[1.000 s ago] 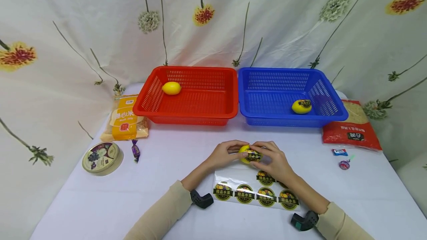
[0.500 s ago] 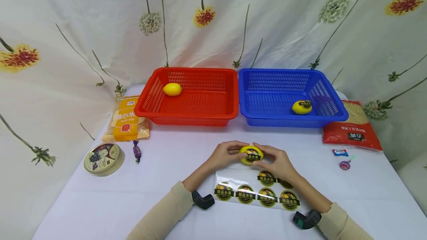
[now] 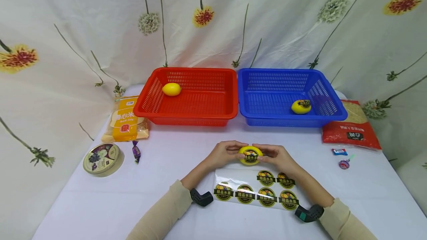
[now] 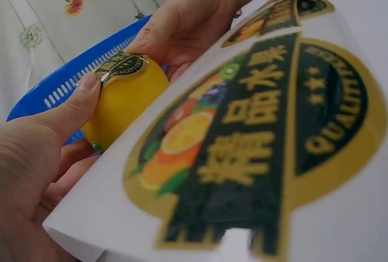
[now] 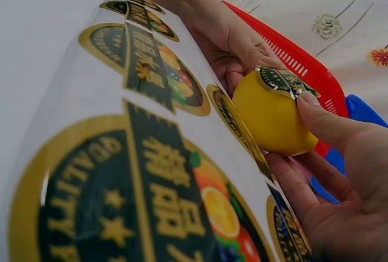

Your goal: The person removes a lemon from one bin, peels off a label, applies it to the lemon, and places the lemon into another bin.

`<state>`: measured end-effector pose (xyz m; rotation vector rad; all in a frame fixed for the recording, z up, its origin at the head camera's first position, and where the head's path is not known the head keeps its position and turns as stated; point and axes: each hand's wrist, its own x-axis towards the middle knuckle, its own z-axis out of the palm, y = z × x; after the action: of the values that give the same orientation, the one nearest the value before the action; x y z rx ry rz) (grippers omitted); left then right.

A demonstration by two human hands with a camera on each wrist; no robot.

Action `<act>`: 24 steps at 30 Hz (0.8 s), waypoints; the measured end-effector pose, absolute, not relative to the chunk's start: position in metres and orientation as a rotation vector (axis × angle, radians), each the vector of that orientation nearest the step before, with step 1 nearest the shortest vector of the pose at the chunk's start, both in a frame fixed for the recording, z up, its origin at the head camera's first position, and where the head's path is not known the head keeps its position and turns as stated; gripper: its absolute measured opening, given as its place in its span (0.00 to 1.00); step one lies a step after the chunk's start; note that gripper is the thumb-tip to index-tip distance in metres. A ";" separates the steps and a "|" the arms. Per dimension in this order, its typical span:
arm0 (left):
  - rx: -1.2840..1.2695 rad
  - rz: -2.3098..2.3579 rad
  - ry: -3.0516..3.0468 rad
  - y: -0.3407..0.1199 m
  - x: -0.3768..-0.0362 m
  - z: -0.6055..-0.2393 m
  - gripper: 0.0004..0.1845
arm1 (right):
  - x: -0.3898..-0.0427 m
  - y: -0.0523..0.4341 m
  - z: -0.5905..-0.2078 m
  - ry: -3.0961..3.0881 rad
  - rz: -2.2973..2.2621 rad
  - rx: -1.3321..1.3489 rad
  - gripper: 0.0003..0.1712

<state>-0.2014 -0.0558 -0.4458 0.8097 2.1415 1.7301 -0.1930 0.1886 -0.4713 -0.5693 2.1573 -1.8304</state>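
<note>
Over the middle of the table, both hands hold a yellow lemon (image 5: 267,116) with a round black-and-gold sticker (image 3: 251,155) on its near face. The left hand (image 3: 221,155) grips its left end, the thumb on the sticker's left edge. At the other end the right hand (image 3: 281,157) pinches it between thumb and fingers. In the right wrist view, the right thumb (image 5: 309,99) presses near the sticker's edge. Part of the sticker's rim stands slightly wrinkled off the peel. Just below the hands lies a white sticker sheet (image 3: 231,175) bearing several matching labels.
A red basket (image 3: 186,116) holds one plain lemon (image 3: 171,89). Beside it, a blue basket (image 3: 283,119) holds a labelled lemon (image 3: 300,108). Food bags (image 3: 126,121), a round tin (image 3: 101,158) and wrapped candies (image 3: 136,152) lie along the sides.
The right fingers have drawn back from over the lemon's top and front to its right end, uncovering more of the sticker. The left hand and lemon have stayed almost in place.
</note>
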 end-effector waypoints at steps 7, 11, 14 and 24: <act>0.810 1.781 2.058 -0.057 -0.208 -0.468 0.27 | -0.193 0.188 -0.472 2.146 -1.837 -0.513 0.25; 1.054 1.682 2.229 -0.052 -0.207 -0.473 0.29 | -0.192 0.188 -0.471 2.113 -1.868 -0.512 0.26; 1.219 1.503 2.482 -0.049 -0.205 -0.471 0.27 | -0.189 0.186 -0.464 2.111 -1.872 -0.514 0.25; 1.258 1.323 2.716 -0.043 -0.202 -0.469 0.22 | -0.189 0.191 -0.464 2.239 -1.771 -0.606 0.24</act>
<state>-0.2015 -0.0428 -0.4692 1.2579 2.7157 1.3232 -0.1893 0.1907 -0.4641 -0.6061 2.2390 -1.7706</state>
